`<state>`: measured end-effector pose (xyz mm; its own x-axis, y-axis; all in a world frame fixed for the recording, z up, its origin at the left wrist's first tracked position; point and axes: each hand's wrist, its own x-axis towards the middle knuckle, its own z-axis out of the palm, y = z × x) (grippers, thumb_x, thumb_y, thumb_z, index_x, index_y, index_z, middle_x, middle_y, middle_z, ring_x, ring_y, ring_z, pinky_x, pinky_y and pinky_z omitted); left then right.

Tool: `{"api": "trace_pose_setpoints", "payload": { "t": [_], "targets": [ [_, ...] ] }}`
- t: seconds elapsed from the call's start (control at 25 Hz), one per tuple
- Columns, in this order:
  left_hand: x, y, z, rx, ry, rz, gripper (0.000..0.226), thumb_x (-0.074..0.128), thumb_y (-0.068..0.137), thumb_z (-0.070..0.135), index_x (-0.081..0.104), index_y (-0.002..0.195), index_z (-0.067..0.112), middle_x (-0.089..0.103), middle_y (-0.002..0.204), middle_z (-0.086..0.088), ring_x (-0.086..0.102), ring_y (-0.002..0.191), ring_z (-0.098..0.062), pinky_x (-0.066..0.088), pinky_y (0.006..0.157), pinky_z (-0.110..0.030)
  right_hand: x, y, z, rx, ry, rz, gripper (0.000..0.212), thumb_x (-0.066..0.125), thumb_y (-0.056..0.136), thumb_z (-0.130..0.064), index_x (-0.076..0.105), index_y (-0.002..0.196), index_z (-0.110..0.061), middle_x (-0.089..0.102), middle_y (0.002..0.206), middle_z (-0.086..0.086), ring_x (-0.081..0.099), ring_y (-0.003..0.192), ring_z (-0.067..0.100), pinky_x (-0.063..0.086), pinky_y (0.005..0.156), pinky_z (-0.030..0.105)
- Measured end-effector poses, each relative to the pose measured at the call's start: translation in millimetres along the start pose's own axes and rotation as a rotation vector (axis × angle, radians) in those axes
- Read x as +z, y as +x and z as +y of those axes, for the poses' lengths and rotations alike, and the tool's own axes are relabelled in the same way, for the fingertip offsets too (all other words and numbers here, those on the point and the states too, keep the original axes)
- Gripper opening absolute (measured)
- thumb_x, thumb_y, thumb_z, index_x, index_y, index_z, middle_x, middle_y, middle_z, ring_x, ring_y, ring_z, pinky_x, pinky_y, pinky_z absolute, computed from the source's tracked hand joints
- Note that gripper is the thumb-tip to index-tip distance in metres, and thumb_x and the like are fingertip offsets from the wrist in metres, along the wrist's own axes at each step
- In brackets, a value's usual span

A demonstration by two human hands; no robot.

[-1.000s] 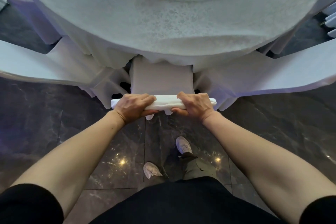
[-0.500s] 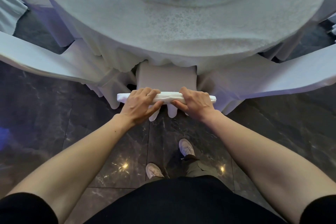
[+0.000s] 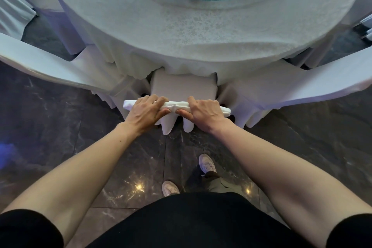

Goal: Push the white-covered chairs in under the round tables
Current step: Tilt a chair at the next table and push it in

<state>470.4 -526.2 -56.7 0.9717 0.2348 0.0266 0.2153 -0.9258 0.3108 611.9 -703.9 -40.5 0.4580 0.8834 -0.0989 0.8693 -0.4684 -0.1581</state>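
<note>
Pushing the chair (image 3: 183, 84) in under the round table (image 3: 181, 32). The left hand (image 3: 147, 112) and right hand (image 3: 205, 111) each curl round the top edge of the backrest (image 3: 177, 104), thumbs on its near side, close together near its middle. The seat's front lies beneath the table's hanging edge and its rear part shows. Recommended practice: press evenly with both hands so the chair travels straight between the neighbouring chairs (image 3: 50, 66), and stop before the backrest presses into the drape.
</note>
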Motion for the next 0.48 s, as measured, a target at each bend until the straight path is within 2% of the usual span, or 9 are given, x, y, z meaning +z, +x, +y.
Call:
{"api": "trace_pose_setpoints", "payload": {
  "t": [0.2,0.32,0.4,0.48],
  "targets": [
    [-3.4,-2.8,11.0,-0.057,0.031,-0.006,0.07,0.009,0.093,0.068,0.053,0.114,0.018,0.055,0.091,-0.011,0.051,0.081,-0.032,0.04,0.078,-0.044,8.0,-7.8,4.6,0.036,0.159,0.012,0.055,0.03,0.092,-0.069,0.043,0.091,-0.016,0.065,0.091,0.009,0.06,0.077,0.033,0.037,0.058,0.038],
    [-5.9,-5.5,14.2,-0.088,0.013,-0.047,0.07,0.008,0.092,0.068,0.05,0.121,0.019,0.056,0.101,-0.012,0.052,0.09,-0.034,0.039,0.086,-0.045,9.3,-9.2,4.1,0.052,0.207,-0.005,0.052,0.029,0.091,-0.069,0.04,0.087,-0.018,0.062,0.09,0.01,0.057,0.08,0.034,0.038,0.064,0.041],
    [-8.2,-8.9,16.7,-0.086,-0.004,-0.049,0.074,0.007,0.093,0.067,0.049,0.126,0.017,0.057,0.113,-0.012,0.053,0.102,-0.035,0.038,0.095,-0.046,7.0,-12.2,4.5,0.067,0.217,-0.026,0.054,0.03,0.093,-0.066,0.046,0.095,-0.014,0.062,0.096,0.012,0.056,0.087,0.035,0.038,0.071,0.042],
    [-9.4,-13.3,23.2,-0.075,-0.011,-0.049,0.075,0.006,0.093,0.066,0.045,0.135,0.017,0.054,0.128,-0.012,0.049,0.118,-0.033,0.031,0.106,-0.049,4.7,-21.0,4.7,0.07,0.225,-0.022,0.061,0.027,0.095,-0.063,0.05,0.116,-0.01,0.061,0.113,0.014,0.056,0.101,0.035,0.041,0.083,0.043]
  ]
}}
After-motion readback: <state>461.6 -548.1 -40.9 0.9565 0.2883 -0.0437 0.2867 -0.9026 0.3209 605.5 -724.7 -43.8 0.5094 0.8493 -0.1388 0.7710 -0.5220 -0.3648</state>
